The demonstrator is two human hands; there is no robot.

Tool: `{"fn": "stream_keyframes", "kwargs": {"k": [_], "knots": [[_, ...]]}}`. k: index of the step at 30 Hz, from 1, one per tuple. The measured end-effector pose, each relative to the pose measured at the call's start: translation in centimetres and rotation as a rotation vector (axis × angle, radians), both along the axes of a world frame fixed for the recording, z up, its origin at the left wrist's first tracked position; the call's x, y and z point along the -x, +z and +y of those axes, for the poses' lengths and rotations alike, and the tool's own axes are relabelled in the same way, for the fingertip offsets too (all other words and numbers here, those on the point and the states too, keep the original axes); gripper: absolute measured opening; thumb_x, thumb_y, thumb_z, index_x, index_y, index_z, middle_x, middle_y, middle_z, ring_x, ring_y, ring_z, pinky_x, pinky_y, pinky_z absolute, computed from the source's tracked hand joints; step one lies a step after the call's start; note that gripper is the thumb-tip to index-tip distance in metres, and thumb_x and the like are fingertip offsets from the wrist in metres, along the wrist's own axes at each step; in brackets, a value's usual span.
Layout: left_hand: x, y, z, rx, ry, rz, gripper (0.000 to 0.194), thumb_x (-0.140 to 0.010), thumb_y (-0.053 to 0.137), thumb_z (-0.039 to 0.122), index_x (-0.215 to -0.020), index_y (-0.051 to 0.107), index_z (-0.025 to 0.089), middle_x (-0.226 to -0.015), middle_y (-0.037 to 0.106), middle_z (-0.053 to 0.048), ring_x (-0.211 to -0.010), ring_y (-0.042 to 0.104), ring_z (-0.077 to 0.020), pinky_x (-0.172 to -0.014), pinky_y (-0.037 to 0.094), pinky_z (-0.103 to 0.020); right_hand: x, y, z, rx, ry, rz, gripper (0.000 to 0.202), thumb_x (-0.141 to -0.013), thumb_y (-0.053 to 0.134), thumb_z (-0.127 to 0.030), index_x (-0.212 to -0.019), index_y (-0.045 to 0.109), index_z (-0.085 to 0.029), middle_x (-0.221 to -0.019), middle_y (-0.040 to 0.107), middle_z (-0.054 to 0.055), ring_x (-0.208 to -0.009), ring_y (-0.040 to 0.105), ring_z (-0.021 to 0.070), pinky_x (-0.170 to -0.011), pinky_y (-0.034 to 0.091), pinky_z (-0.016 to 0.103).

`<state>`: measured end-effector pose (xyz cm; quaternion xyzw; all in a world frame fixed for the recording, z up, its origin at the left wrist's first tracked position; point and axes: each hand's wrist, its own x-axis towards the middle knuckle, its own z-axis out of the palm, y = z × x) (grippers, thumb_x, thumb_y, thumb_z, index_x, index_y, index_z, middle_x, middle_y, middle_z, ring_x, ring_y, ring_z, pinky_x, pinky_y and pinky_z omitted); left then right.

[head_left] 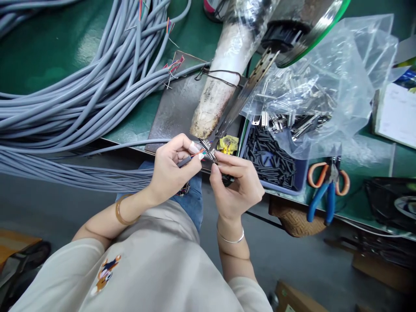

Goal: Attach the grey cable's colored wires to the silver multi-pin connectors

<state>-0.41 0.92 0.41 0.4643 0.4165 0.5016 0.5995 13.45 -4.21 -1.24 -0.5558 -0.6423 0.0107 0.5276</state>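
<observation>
I'm gripping grey cable [184, 162] in left hand [175, 167], coloured wires [197, 153] pointing at metal connector [212, 154]. I'm pinching connector with right hand [238, 184], by tip of soldering iron [242, 97], near blue tray [303, 173].

Grey cables [65, 113], green tabletop [39, 56]

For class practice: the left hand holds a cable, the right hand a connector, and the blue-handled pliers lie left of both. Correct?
No: the left hand holds a cable and the right hand a connector, but the head view shows the blue-handled pliers right of both, not left.
</observation>
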Motion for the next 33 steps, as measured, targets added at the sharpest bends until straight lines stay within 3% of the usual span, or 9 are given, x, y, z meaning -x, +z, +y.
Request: {"fn": "stream_keyframes", "kwargs": {"k": [8,16,23,26,29,33], "knots": [[-0.1,0.5,0.1,-0.037,0.017,0.016,0.019,-0.076,0.077,0.019,-0.076,0.059,0.017,-0.079,0.068,0.000,-0.064,0.062,-0.0066,-0.059,0.050,-0.017,0.1,0.7,0.1,-0.010,-0.025,-0.040,0.020,-0.083,0.078,-0.009,-0.091,0.068,-0.025,-0.103,0.080,0.001,-0.090,0.077,0.0179,-0.079,0.066,0.034],[0.4,0.1,-0.1,0.072,-0.054,-0.030,0.019,-0.075,0.078,0.016,-0.076,0.060,0.016,-0.078,0.066,0.001,-0.062,0.060,-0.0047,-0.059,0.051,-0.015,-0.1,0.0,-0.8,-0.047,-0.007,-0.175,0.021,-0.083,0.077,-0.008,-0.093,0.066,-0.023,-0.107,0.081,0.003,-0.089,0.079,0.0156,-0.077,0.066,0.027],[1.4,0.3,-0.1,0.201,-0.261,-0.103,0.034,-0.070,0.091,0.034,-0.079,0.064,0.015,-0.067,0.065,0.002,-0.046,0.051,-0.0038,-0.042,0.041,-0.016,-0.7,1.3,-0.9,0.114,0.010,0.048,0.012,-0.089,0.072,-0.012,-0.089,0.067,-0.023,-0.092,0.080,0.001,-0.083,0.079,0.0178,-0.069,0.065,0.031],[1.6,0.3,-0.4,0.246,-0.312,-0.114,0.036,-0.067,0.094,0.034,-0.078,0.065,0.015,-0.056,0.059,0.005,-0.044,0.049,-0.0043,-0.041,0.038,-0.016,-0.8,1.7,-1.2,0.093,0.057,-0.063,0.013,-0.088,0.074,-0.012,-0.088,0.066,-0.023,-0.098,0.081,0.003,-0.075,0.077,0.0149,-0.059,0.060,0.026],[1.6,0.3,-0.7,0.245,-0.319,-0.119,0.036,-0.068,0.093,0.033,-0.077,0.064,0.015,-0.053,0.056,0.006,-0.043,0.047,-0.0040,-0.041,0.037,-0.015,-0.5,1.5,-1.3,0.063,0.107,-0.181,0.017,-0.087,0.075,-0.010,-0.090,0.065,-0.023,-0.094,0.080,0.000,-0.074,0.075,0.0112,-0.061,0.059,0.021],[1.5,0.4,-0.8,0.219,-0.257,-0.142,0.036,-0.068,0.093,0.031,-0.076,0.061,0.016,-0.060,0.062,0.003,-0.044,0.049,-0.0034,-0.040,0.038,-0.014,-0.3,0.8,-1.3,-0.061,-0.057,-0.089,0.020,-0.086,0.074,-0.006,-0.093,0.065,-0.023,-0.088,0.076,-0.002,-0.076,0.073,0.0117,-0.067,0.059,0.024]]}}
